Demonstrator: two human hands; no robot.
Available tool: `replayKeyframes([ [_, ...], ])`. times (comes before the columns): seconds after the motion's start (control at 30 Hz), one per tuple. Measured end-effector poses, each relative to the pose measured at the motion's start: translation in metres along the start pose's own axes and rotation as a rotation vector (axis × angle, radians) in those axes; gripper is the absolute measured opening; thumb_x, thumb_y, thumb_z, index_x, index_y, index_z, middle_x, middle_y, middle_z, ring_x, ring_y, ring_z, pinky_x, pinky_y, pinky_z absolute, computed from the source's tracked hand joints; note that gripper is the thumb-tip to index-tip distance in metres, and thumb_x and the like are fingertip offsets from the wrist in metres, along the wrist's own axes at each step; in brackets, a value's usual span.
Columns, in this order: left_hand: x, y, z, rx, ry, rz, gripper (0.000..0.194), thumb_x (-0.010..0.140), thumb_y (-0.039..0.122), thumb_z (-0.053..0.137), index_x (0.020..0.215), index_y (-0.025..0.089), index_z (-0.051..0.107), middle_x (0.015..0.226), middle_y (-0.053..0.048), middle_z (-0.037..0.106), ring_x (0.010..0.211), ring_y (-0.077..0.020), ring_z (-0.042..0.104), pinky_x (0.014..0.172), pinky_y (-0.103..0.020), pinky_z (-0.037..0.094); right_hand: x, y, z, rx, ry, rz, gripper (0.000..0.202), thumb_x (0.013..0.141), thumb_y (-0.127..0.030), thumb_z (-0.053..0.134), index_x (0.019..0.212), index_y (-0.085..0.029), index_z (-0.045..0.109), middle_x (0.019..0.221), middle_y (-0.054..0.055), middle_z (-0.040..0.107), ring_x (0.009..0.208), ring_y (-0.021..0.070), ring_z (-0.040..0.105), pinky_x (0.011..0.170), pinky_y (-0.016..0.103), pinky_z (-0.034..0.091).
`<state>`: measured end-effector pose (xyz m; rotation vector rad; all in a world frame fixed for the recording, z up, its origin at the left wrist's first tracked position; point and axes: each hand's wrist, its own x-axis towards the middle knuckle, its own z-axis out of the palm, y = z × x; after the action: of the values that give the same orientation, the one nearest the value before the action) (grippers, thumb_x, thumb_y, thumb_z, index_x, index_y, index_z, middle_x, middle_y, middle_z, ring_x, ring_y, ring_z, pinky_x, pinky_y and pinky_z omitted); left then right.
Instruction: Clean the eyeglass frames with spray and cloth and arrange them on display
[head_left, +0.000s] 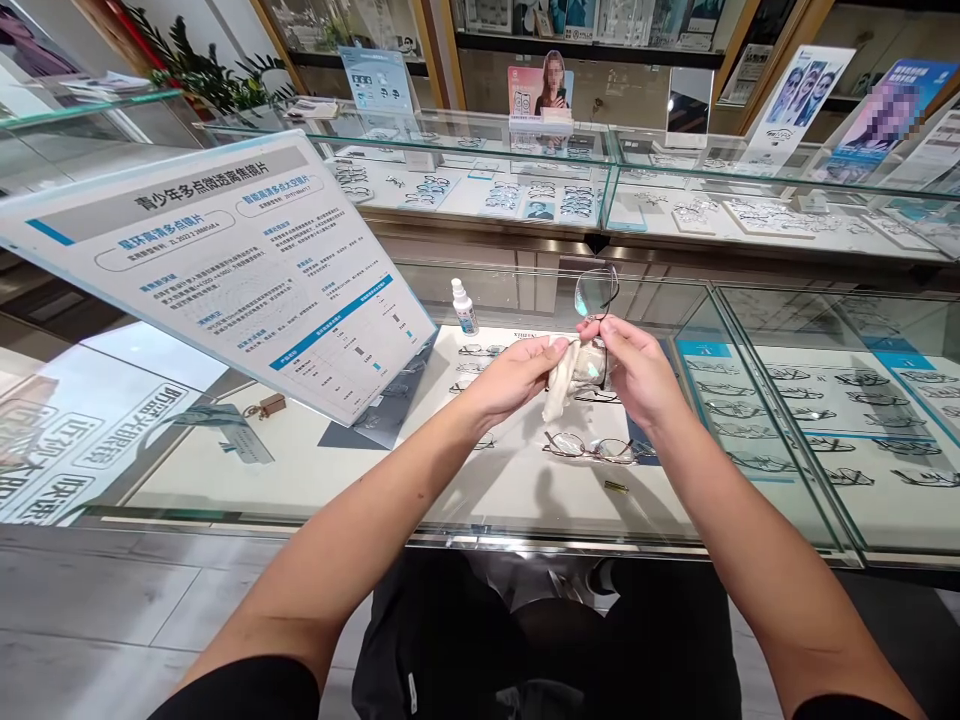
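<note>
A pair of thin-rimmed eyeglasses [598, 292] is held up on end over the glass counter, one lens above my fingers and the other lower down. My right hand [637, 368] is closed on the frame near its middle. Between the fingers and thumb of my left hand [517, 375] is a pale cleaning cloth [564, 382], bunched against the lower lens and partly covering it. Below my hands, another pair of eyeglasses [592, 448] shows on the counter, its temples unfolded.
A white spray bottle [465, 308] stands beyond my left hand. A large printed sign [225, 265] leans at the left, near a keychain [270, 405]. Glass cases with rows of eyeglasses [810, 415] extend right, and another display counter [480, 222] runs behind.
</note>
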<state>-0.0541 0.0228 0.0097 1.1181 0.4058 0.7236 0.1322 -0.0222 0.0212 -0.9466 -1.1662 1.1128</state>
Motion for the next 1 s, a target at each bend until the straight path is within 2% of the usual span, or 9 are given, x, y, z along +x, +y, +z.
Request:
replayKeyframes([
  [0.1,0.002,-0.001,0.001,-0.129,0.040,-0.001,0.044,0.092,0.054,0.087,0.108,0.013,0.084,0.095,-0.010,0.082,0.093,-0.0187,0.076,0.091,-0.029,0.058,0.000,0.001,0.000,0.017,-0.033,-0.013,0.038,0.092,-0.064,0.080,0.093,-0.026,0.082,0.114,0.006,0.072,0.115,0.0253,0.066,0.103,0.036,0.053],
  [0.27,0.000,-0.001,0.004,-0.232,0.070,-0.097,0.028,0.106,0.035,0.073,0.119,0.013,0.084,0.112,-0.014,0.084,0.101,-0.0194,0.080,0.101,-0.032,0.060,-0.001,0.006,0.003,0.023,-0.047,-0.014,0.034,0.092,-0.061,0.082,0.094,-0.027,0.083,0.113,0.004,0.072,0.111,0.0230,0.066,0.101,0.034,0.053],
  [0.5,-0.001,0.000,0.007,-0.262,0.121,-0.112,0.025,0.108,0.026,0.069,0.121,0.011,0.083,0.106,-0.014,0.084,0.108,-0.0222,0.081,0.110,-0.038,0.059,-0.001,0.010,0.004,0.000,-0.030,-0.021,0.032,0.095,-0.060,0.079,0.098,-0.030,0.086,0.108,0.003,0.069,0.103,0.0207,0.064,0.094,0.032,0.053],
  [0.67,0.000,-0.002,0.005,-0.229,0.098,-0.102,0.026,0.104,0.034,0.076,0.106,0.009,0.083,0.100,-0.015,0.084,0.104,-0.0232,0.080,0.102,-0.036,0.061,-0.002,0.011,0.004,-0.016,-0.006,-0.011,0.034,0.095,-0.061,0.079,0.105,-0.030,0.088,0.110,0.003,0.069,0.102,0.0200,0.064,0.092,0.032,0.053],
  [0.87,-0.001,-0.006,0.004,-0.156,0.024,-0.103,0.050,0.086,0.056,0.092,0.099,0.009,0.082,0.091,-0.012,0.082,0.091,-0.0208,0.078,0.090,-0.032,0.059,-0.003,0.012,0.007,-0.060,-0.034,-0.015,0.039,0.096,-0.063,0.078,0.107,-0.028,0.089,0.112,0.005,0.071,0.104,0.0213,0.066,0.096,0.035,0.054],
  [1.0,-0.001,-0.006,0.002,-0.107,-0.002,-0.136,0.055,0.084,0.061,0.092,0.098,0.009,0.081,0.087,-0.010,0.081,0.081,-0.0174,0.074,0.081,-0.029,0.057,-0.003,0.013,0.007,-0.076,-0.060,-0.032,0.037,0.097,-0.061,0.078,0.107,-0.028,0.090,0.113,0.005,0.073,0.108,0.0224,0.067,0.102,0.037,0.053],
])
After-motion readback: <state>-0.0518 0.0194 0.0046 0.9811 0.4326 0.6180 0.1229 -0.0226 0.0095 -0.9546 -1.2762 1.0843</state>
